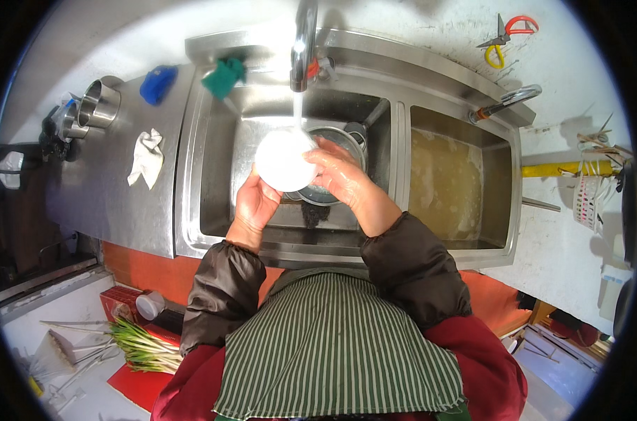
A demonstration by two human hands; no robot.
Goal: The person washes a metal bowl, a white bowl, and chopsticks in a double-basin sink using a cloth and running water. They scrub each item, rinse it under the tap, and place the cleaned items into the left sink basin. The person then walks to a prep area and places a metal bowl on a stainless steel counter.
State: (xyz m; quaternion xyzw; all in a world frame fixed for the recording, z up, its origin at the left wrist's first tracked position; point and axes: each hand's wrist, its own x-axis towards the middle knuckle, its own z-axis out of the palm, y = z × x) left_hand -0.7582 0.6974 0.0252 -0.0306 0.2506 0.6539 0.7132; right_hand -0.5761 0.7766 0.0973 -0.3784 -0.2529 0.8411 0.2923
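My left hand grips the lower left rim of a round white dish, likely a bowl or plate; glare hides its detail. On its right side, my wet right hand holds the same dish. Water runs from the chrome faucet onto or just behind its upper edge. Beneath the dish and my right hand, a round metal pot sits in the left basin of the steel sink, partly hidden. Dark matter lies below the pot on the basin floor.
Cloudy brownish water stands in the right basin, near a second faucet. A green cloth lies on the sink's back edge. The left steel counter bears a white cloth, a blue cloth and metal pots. Scissors hang on the wall.
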